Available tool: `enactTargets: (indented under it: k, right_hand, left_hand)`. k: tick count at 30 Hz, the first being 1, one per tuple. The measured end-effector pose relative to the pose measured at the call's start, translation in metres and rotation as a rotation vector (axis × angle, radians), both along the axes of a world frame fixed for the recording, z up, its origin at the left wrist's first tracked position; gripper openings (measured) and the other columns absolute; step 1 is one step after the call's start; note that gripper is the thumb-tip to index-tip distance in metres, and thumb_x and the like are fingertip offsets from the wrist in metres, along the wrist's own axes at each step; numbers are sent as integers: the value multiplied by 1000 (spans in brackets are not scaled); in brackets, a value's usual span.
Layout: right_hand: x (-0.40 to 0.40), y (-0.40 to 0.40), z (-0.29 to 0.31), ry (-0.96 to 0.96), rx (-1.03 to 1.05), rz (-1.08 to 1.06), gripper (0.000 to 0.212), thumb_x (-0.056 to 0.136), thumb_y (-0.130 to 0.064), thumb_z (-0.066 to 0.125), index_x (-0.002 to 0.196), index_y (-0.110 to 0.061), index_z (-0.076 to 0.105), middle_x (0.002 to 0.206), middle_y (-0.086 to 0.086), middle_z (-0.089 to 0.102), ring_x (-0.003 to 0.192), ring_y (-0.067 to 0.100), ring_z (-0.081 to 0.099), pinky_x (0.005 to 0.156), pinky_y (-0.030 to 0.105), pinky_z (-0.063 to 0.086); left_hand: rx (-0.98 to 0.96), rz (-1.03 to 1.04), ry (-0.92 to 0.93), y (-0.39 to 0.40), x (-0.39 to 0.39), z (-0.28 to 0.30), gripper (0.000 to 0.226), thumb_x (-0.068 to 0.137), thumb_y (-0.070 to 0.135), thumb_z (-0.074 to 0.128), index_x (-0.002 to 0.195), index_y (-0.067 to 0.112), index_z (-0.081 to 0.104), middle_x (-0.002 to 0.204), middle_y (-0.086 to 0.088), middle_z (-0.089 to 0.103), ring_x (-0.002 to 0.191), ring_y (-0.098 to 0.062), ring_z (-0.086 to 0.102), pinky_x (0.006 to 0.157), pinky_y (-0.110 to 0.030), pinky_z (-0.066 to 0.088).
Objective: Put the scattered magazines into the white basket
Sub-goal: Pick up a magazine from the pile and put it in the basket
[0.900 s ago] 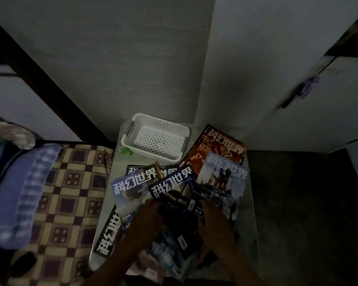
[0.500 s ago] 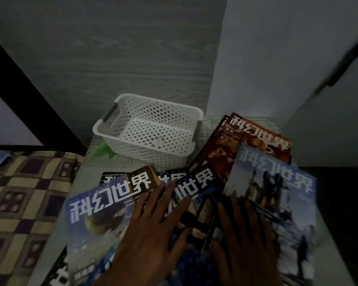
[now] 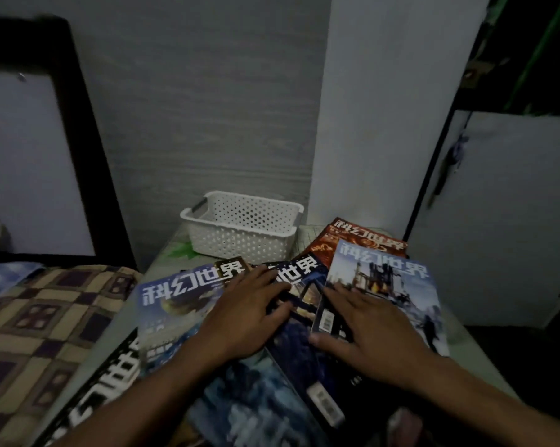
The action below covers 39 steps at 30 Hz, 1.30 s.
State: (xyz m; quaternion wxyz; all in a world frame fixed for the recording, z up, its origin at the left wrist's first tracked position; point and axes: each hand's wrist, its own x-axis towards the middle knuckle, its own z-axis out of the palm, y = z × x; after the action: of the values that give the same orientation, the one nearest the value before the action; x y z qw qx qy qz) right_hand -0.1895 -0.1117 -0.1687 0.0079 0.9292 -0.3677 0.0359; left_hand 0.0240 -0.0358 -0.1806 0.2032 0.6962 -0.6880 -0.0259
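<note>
The room is dim, and near the centre of the frame a white perforated plastic basket (image 3: 241, 229) stands at the far end of a small pale table (image 3: 165, 262), pushed back toward the grey wall, which leaves the near part of the surface for the glossy paper magazines fanned out below it. Nothing shows inside the basket, so I judge the tidying has barely begun. The magazines overlap like dropped cards: a blue-covered magazine (image 3: 172, 304) at centre left, a dark navy magazine (image 3: 304, 285) in the middle, a pale sky-blue magazine (image 3: 397, 288) to the right, and a red-orange magazine (image 3: 362, 240) half buried behind that one. The left hand (image 3: 246, 317) lies flat with fingers spread across the blue and navy covers, its grip released; the right hand (image 3: 372, 330) rests the same way on the sky-blue cover, thumb out toward the navy one, holding nothing. Pressed flat like that, the palms seem set to slide the loose covers together into one stack before lifting. At lower left, a brown checked bedspread (image 3: 46, 324) lies just beside the table.
</note>
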Motion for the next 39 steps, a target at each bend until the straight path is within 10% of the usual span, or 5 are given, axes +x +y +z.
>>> enactTargets:
  k: [6,11,19,29,39]
  right_hand:
    - [4,23,6,34,-372,135,77,91,-69,11,130,-17,52,115,9,67,91,31,67,68,37,48]
    - [-55,8,27,-474,441,6,58,83,-76,44,115,-35,70,118,-7,72,98,7,67,90,35,52]
    - [-98,-41,-1,-677,539,-716,29,79,-42,73,72,-15,65,75,2,70,63,17,64,55,24,44]
    - [-69,-37,30,-1359,478,-350,12,91,-21,67,96,-10,69,66,-4,74,64,16,69,58,24,50]
    - [101,-109,179,-1219,610,55,24,92,-2,60,95,-26,64,91,3,72,70,19,71,54,33,61]
  left_hand:
    - [2,-94,-13,19,-14,12,33,101,25,44,129,28,60,130,-8,62,120,-28,55,94,-34,42]
    - [159,-76,-188,18,-30,31,42,95,21,42,134,31,53,132,-9,61,117,-27,57,91,-32,46]
    - [-7,66,68,9,-77,20,35,92,48,49,122,30,55,118,-2,69,106,-23,63,97,-43,46]
    - [-234,93,1292,-2,-70,36,68,75,-27,56,109,31,67,115,10,70,96,3,68,65,-16,54]
    - [-452,297,715,-93,125,181,26,84,-5,67,78,20,66,74,-3,64,68,-17,61,54,-26,56]
